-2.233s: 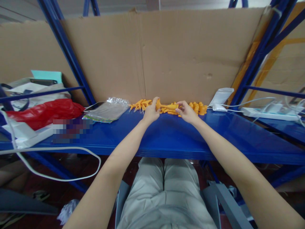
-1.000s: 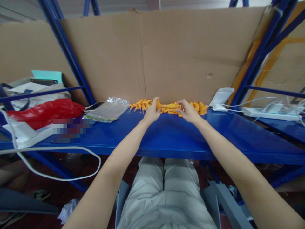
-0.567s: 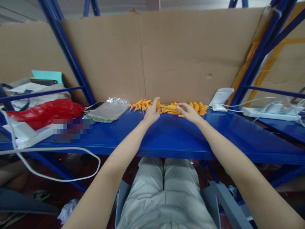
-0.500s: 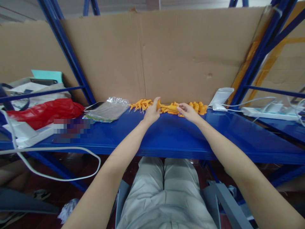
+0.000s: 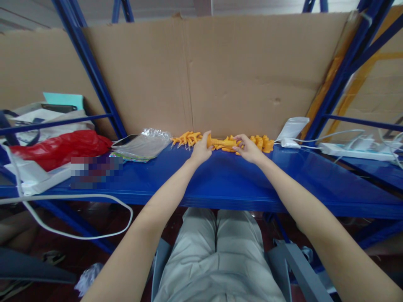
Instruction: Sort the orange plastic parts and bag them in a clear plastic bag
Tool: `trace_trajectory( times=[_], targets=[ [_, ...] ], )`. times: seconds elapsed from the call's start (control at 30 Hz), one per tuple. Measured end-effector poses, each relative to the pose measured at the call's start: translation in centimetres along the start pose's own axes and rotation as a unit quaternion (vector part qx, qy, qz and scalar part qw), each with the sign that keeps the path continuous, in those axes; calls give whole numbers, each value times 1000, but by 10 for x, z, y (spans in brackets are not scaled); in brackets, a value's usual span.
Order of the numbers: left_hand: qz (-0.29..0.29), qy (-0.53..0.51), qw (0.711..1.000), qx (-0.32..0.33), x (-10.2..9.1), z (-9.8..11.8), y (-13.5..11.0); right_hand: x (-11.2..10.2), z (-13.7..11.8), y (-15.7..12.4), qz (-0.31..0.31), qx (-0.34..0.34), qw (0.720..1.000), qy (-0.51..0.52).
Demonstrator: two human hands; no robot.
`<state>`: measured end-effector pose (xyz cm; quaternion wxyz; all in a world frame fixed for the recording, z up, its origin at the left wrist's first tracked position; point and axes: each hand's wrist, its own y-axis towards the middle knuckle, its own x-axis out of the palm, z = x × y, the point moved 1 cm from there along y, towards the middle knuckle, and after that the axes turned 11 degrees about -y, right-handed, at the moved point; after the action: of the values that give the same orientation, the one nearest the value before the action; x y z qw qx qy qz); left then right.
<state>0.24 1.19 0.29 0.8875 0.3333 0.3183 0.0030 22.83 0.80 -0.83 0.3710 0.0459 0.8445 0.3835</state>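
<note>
Orange plastic pieces lie in a row along the back of the blue shelf. My left hand (image 5: pixel 202 151) is closed on a long orange piece (image 5: pixel 224 143), its flared end showing by the thumb. To the right, my right hand (image 5: pixel 249 149) has thumb and forefinger apart near the other end of that piece. Branching orange pieces with small chains (image 5: pixel 186 138) lie left of my left hand. Beyond my right hand sits a cluster of rounded orange pieces (image 5: pixel 263 143). My fingers hide part of the row.
A cardboard panel (image 5: pixel 226 75) stands behind the blue shelf (image 5: pixel 220 180). Clear plastic bags (image 5: pixel 146 144), a red bag (image 5: pixel 69 147) and a white power strip (image 5: pixel 47 180) lie left. A white adapter (image 5: pixel 289 140) and cables lie right. Blue posts flank the shelf.
My right thumb and forefinger have moved apart from their pinch at the orange piece. My left hand stays nearly in place around its end.
</note>
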Motion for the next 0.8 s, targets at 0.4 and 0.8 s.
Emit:
trace_trajectory(
  times=[0.4,0.8],
  targets=[
    [11,-43,999,-14,3,-7,3,-18,-25,-8,1,-143,967,-212],
    [17,30,999,15,-3,6,-5,4,1,-4,-26,-13,998,-47]
  ],
)
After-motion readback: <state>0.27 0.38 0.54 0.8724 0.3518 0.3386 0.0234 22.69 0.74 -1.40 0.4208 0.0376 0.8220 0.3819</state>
